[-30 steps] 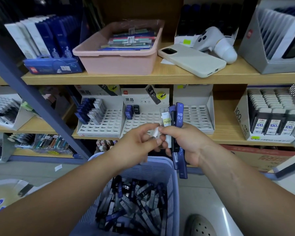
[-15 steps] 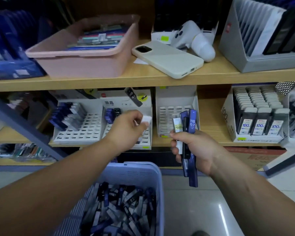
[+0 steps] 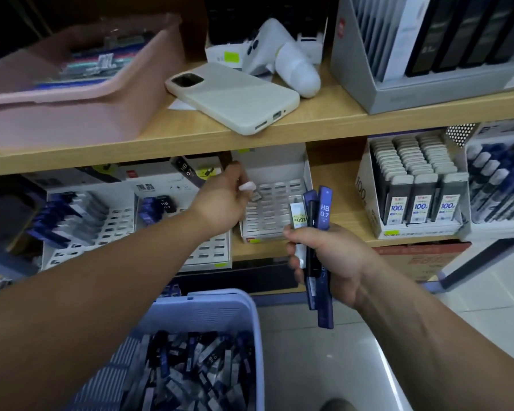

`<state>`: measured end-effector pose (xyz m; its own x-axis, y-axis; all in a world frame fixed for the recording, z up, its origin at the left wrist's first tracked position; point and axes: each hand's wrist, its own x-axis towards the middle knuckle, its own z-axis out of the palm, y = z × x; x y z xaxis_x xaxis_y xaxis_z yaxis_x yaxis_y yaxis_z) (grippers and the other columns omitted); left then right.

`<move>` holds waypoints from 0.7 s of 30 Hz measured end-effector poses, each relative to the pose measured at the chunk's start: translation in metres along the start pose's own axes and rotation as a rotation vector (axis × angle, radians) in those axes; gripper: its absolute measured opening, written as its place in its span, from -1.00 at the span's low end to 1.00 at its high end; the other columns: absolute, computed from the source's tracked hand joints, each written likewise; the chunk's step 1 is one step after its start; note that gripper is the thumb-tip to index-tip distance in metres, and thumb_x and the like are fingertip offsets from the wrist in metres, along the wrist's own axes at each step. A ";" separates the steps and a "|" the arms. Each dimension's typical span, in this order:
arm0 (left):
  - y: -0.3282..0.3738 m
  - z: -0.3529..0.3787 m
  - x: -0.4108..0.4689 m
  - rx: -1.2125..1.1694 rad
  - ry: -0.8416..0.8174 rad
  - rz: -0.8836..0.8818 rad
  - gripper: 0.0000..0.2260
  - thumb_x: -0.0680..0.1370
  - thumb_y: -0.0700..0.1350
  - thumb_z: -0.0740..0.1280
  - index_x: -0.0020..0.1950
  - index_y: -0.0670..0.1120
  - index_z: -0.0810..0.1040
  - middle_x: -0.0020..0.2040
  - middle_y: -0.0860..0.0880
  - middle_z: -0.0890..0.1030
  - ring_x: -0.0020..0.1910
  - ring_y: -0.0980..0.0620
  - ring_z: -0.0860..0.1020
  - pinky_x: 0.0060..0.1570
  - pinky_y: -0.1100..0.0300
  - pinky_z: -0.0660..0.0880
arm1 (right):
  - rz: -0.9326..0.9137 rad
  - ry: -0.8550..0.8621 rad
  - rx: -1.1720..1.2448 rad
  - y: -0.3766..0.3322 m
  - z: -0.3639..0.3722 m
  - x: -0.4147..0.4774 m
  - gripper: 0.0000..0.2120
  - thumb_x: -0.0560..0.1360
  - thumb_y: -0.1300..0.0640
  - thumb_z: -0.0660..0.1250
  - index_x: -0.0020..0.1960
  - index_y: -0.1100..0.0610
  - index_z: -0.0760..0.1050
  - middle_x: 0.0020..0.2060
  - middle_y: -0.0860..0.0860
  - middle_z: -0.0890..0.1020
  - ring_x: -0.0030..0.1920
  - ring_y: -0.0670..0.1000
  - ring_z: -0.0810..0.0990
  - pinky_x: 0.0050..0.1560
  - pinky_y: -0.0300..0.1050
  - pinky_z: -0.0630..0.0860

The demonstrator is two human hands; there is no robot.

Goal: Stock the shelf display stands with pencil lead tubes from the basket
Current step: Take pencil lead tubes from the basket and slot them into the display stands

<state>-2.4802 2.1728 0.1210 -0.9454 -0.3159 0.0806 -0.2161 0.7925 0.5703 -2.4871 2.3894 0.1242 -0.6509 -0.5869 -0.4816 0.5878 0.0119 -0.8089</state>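
One pencil lead tube (image 3: 254, 194), white-capped and small, is pinched near its cap end between the thumb and fingertips of the left hand (image 3: 223, 200). It hangs just over the slotted face of the white display stand (image 3: 279, 216), whose slots look unfilled. Judging by its look, the tube is light, stiff plastic, smooth enough to slip, and the leads inside are probably brittle. A hold near the cap suits it, since that leaves the lower end free to find a slot. The right hand (image 3: 330, 256) is curled round a bundle of tubes (image 3: 324, 209), gripping them at mid-length so both ends stick out. Below, the basket (image 3: 208, 304) holds a heap of loose tubes (image 3: 190, 372). The stand sits on the lower shelf (image 3: 333, 200), with neighbouring stands (image 3: 101, 223) to its left.

Motion blur and the fingers hide most of the pinched tube, so I cannot tell whether its tip touches a slot. The bundle's exact count is unclear, at least three. The picture's edge cuts off the basket's near side.
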 end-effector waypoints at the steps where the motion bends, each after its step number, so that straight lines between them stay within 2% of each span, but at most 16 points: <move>1: 0.001 0.003 -0.001 0.012 -0.027 0.013 -0.92 0.65 -0.09 0.23 0.00 -0.05 0.36 -0.27 -0.09 0.60 -0.37 -0.03 0.64 -0.44 0.16 0.49 | -0.003 0.005 -0.002 0.000 0.000 0.000 -0.93 0.54 0.21 0.40 0.00 0.14 0.52 -0.36 0.05 0.51 -0.45 -0.01 0.45 -0.39 -0.15 0.35; 4: 0.000 0.006 0.000 0.067 -0.016 0.055 -0.94 0.66 -0.11 0.20 0.05 -0.05 0.32 -0.23 -0.09 0.54 -0.36 -0.06 0.57 -0.44 0.08 0.44 | -0.002 0.013 -0.007 0.001 -0.001 0.000 -0.91 0.54 0.21 0.40 0.02 0.14 0.51 -0.35 0.06 0.52 -0.45 -0.01 0.45 -0.39 -0.15 0.36; 6: -0.002 0.002 0.001 0.085 -0.010 0.047 -0.92 0.67 -0.09 0.20 0.12 -0.05 0.34 -0.20 -0.06 0.51 -0.33 0.00 0.51 -0.43 0.16 0.32 | 0.005 0.015 -0.012 0.002 -0.001 0.000 -0.91 0.54 0.21 0.40 0.02 0.14 0.52 -0.36 0.06 0.53 -0.44 -0.01 0.46 -0.38 -0.15 0.37; 11: -0.004 -0.007 -0.005 0.191 -0.107 0.098 -0.88 0.67 -0.08 0.20 0.17 -0.07 0.33 -0.24 0.01 0.44 -0.30 0.00 0.43 -0.34 0.12 0.23 | 0.012 0.009 -0.004 0.000 0.000 -0.002 -0.92 0.54 0.21 0.39 0.02 0.14 0.53 -0.36 0.05 0.55 -0.44 -0.01 0.47 -0.39 -0.16 0.39; 15: -0.003 -0.011 -0.014 0.152 -0.118 0.138 -0.93 0.66 -0.12 0.21 0.10 -0.05 0.32 -0.28 0.05 0.42 -0.32 -0.02 0.47 -0.32 0.12 0.33 | 0.014 0.016 -0.007 -0.001 0.004 -0.004 -0.95 0.54 0.21 0.40 -0.01 0.15 0.55 -0.36 0.05 0.56 -0.44 -0.01 0.48 -0.37 -0.15 0.39; 18: -0.006 -0.015 -0.016 0.056 0.023 0.126 -0.94 0.62 -0.13 0.29 0.07 -0.05 0.44 -0.23 0.04 0.52 -0.28 -0.04 0.56 -0.29 0.14 0.46 | 0.011 0.005 -0.012 0.000 0.006 -0.005 -0.97 0.53 0.22 0.41 -0.07 0.14 0.56 -0.36 0.06 0.55 -0.43 -0.01 0.48 -0.35 -0.14 0.39; 21: -0.010 -0.018 -0.011 0.053 0.199 0.119 -0.96 0.57 -0.11 0.39 0.00 -0.04 0.60 -0.14 0.02 0.60 -0.22 -0.02 0.57 -0.22 0.18 0.46 | 0.013 0.002 -0.012 0.001 0.006 -0.006 -0.96 0.53 0.22 0.41 -0.09 0.13 0.56 -0.35 0.06 0.55 -0.42 0.00 0.48 -0.36 -0.14 0.39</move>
<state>-2.4632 2.1590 0.1286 -0.8995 -0.3112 0.3067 -0.1238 0.8546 0.5043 -2.4797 2.3876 0.1281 -0.6439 -0.5852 -0.4929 0.5905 0.0295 -0.8065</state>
